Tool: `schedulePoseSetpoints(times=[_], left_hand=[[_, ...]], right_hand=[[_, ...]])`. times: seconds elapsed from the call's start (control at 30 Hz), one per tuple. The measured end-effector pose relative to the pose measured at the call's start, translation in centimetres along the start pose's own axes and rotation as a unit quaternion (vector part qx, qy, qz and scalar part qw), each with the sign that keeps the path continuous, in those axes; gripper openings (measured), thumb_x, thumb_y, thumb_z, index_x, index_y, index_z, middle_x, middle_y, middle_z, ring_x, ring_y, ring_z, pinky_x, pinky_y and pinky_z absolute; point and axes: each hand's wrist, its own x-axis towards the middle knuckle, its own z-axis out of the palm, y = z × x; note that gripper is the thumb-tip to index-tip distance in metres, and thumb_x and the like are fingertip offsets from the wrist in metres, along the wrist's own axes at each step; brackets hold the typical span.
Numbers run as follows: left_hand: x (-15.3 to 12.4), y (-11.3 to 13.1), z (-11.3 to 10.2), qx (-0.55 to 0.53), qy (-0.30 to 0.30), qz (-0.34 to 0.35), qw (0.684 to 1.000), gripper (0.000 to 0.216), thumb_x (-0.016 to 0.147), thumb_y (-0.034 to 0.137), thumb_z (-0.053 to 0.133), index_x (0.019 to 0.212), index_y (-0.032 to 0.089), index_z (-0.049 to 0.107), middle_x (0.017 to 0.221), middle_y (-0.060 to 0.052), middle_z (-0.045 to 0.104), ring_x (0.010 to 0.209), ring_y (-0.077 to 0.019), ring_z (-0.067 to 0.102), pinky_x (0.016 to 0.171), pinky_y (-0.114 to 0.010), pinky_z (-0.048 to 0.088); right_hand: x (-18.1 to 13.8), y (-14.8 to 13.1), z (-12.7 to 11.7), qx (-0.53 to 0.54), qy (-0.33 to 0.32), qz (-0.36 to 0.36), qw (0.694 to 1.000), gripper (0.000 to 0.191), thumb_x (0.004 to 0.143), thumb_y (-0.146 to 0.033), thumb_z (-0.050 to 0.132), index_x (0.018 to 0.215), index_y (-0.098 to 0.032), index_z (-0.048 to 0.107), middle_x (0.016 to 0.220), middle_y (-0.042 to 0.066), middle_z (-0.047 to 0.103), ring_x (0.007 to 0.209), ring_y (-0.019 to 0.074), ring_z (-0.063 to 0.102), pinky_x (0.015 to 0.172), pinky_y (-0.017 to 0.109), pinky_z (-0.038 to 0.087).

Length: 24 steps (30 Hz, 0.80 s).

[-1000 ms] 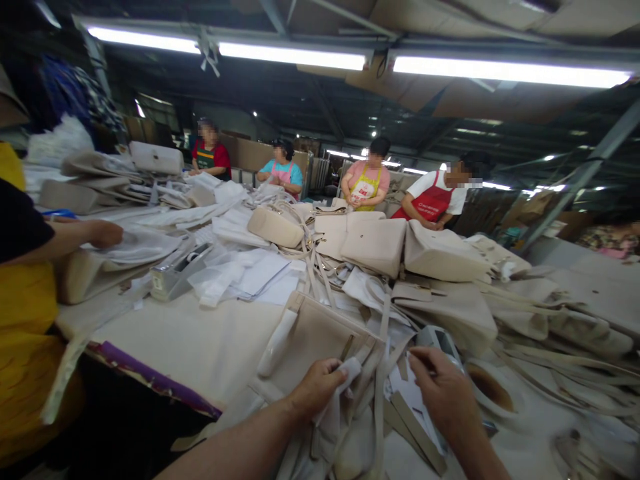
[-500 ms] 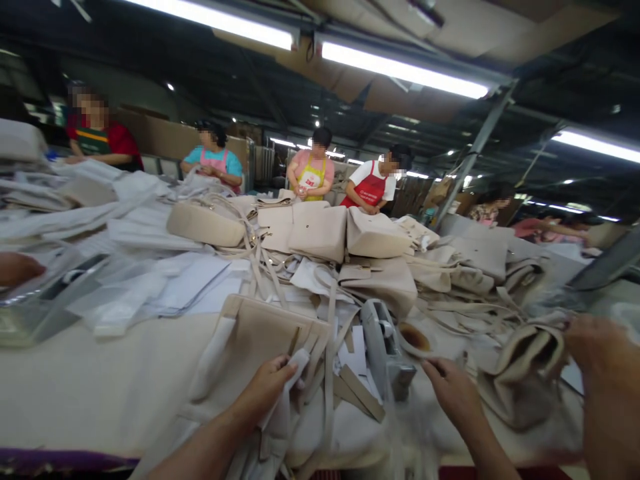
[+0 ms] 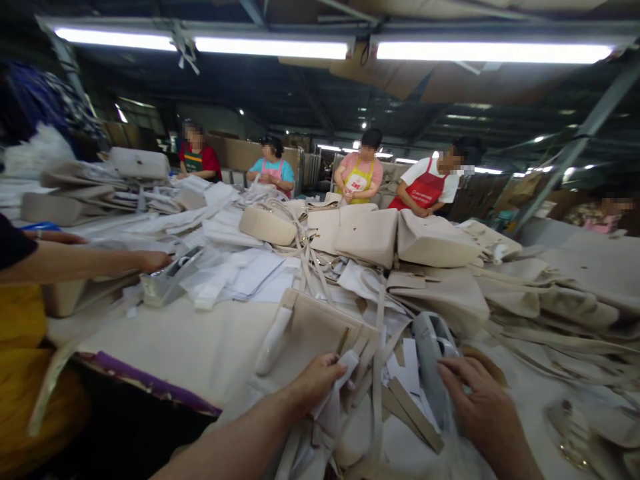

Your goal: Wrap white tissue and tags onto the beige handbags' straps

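My left hand [image 3: 320, 383] is closed, thumb on top, around white wrapping paper [image 3: 350, 363] at the side of a beige handbag [image 3: 313, 327]. The bag lies tilted in front of me, with a white-wrapped part along its left edge. My right hand [image 3: 483, 400] is beside a grey tape dispenser [image 3: 425, 340], its fingers stretched and slightly bent at the dispenser's right side. Whether they touch it I cannot tell. Clear film, seemingly tape, shows below the dispenser near that hand. Between the bag and the dispenser lie beige strips [image 3: 413, 413] and white paper pieces.
Beige bags [image 3: 367, 233] and straps are heaped across the table [image 3: 190, 347]. White sheets [image 3: 255, 273] lie left of centre. At left, a co-worker's arm [image 3: 100, 260] reaches to another tape dispenser [image 3: 165, 283]. Several people in aprons stand across the table.
The view has turned left, bringing the co-worker's arm at left further in. My right hand has moved closer to the tape dispenser. My left hand keeps its hold on the wrapping paper.
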Motion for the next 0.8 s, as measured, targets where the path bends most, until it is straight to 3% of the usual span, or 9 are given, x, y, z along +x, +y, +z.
schedulePoseSetpoints(times=[0.13, 0.27, 0.47, 0.6, 0.8], left_hand=[[0.1, -0.8, 0.1, -0.002, -0.004, 0.065, 0.998, 0.030, 0.072, 0.042, 0.057, 0.079, 0.013, 0.054, 0.066, -0.004, 0.064, 0.051, -0.0106, 0.047, 0.052, -0.023, 0.034], [0.5, -1.2, 0.1, -0.026, -0.007, 0.119, 0.993, 0.035, 0.069, 0.046, 0.061, 0.078, 0.013, 0.053, 0.067, -0.002, 0.060, 0.061, -0.0132, 0.051, 0.059, -0.024, 0.036], [0.3, -0.8, 0.2, -0.032, -0.009, 0.153, 0.988, 0.034, 0.077, 0.047, 0.055, 0.081, 0.013, 0.056, 0.074, -0.001, 0.056, 0.071, -0.0143, 0.050, 0.068, -0.025, 0.039], [0.2, -0.7, 0.1, -0.043, 0.019, 0.156, 0.987, 0.037, 0.081, 0.049, 0.044, 0.082, 0.014, 0.056, 0.073, -0.002, 0.055, 0.073, -0.0156, 0.049, 0.070, -0.027, 0.040], [0.7, -1.2, 0.0, 0.018, 0.029, 0.157, 0.987, 0.027, 0.078, 0.040, 0.050, 0.078, 0.014, 0.056, 0.071, -0.001, 0.055, 0.068, -0.0143, 0.048, 0.065, -0.025, 0.039]], right_hand=[[0.2, -6.7, 4.0, 0.072, -0.101, -0.096, 0.988, 0.020, 0.087, -0.031, 0.040, 0.092, -0.024, 0.059, 0.090, 0.004, 0.060, 0.081, 0.0171, 0.059, 0.073, 0.028, 0.046], [1.1, -10.1, 7.1, 0.041, -0.182, -0.108, 0.977, 0.025, 0.084, -0.021, 0.043, 0.105, -0.025, 0.057, 0.099, 0.005, 0.055, 0.088, 0.0177, 0.057, 0.075, 0.029, 0.045], [2.1, -10.6, 8.1, 0.038, -0.209, -0.114, 0.970, 0.012, 0.084, -0.020, 0.043, 0.084, -0.022, 0.055, 0.094, 0.002, 0.054, 0.083, 0.0154, 0.055, 0.072, 0.026, 0.041], [2.1, -10.4, 8.4, 0.034, -0.202, -0.088, 0.975, 0.012, 0.085, -0.019, 0.040, 0.080, -0.021, 0.050, 0.086, 0.002, 0.055, 0.081, 0.0157, 0.054, 0.073, 0.026, 0.038], [1.9, -10.4, 9.4, 0.016, -0.186, -0.048, 0.981, 0.011, 0.082, -0.018, 0.040, 0.077, -0.020, 0.049, 0.083, 0.004, 0.056, 0.081, 0.0184, 0.054, 0.072, 0.029, 0.036]])
